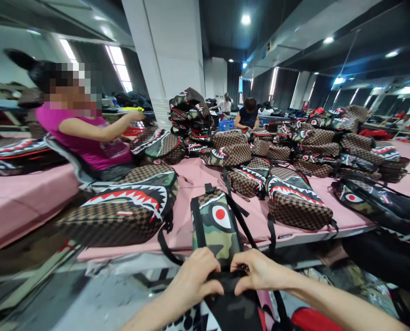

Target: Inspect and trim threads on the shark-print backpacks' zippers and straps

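Though illegible, red label (125, 213) near backpack (219, 232)

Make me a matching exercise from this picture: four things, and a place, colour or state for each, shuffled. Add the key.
1. Bare left hand and bare right hand
2. Broad white pillar
3. Smooth pale pink table covering
4. Short-sleeved fabric shirt at the picture's left

A. Beneath a large brown-checkered bag with a shark-tooth mouth
B. Bright magenta
C. Pinching black fabric on a camouflage bag with a red-and-white eye
D. Behind a stack of patterned bags

Pairs: 1-C, 2-D, 3-A, 4-B
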{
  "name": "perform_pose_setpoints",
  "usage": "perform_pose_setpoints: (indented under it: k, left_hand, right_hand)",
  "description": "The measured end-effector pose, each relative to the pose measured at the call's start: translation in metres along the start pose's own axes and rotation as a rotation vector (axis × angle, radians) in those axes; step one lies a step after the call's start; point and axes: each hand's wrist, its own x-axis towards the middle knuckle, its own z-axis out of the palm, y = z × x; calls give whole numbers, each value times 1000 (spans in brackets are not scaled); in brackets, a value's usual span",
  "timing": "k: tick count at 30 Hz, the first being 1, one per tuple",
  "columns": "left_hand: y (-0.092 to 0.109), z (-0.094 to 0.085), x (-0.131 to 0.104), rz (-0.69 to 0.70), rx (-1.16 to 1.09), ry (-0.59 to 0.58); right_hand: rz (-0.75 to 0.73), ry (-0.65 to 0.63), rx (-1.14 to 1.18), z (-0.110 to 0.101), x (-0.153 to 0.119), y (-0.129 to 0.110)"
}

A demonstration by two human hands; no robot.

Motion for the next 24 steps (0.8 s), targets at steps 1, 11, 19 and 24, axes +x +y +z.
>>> perform_pose_setpoints:
  k: [1,11,19,24]
  left_hand:
    - [8,-2,-5,-27,15,-40]
    - [34,10,-24,-120,102,99]
    - [44,54,-59,70,230,392]
    - [43,66,-72,142,147,272]
  right_hand:
    - [-4,-2,-9,0,-2,-1]
    - [25,58,-427,8,-15,-16]
    - [-372,314,-762,57,-41,16]
    - [-521,434,-751,80,-55,43]
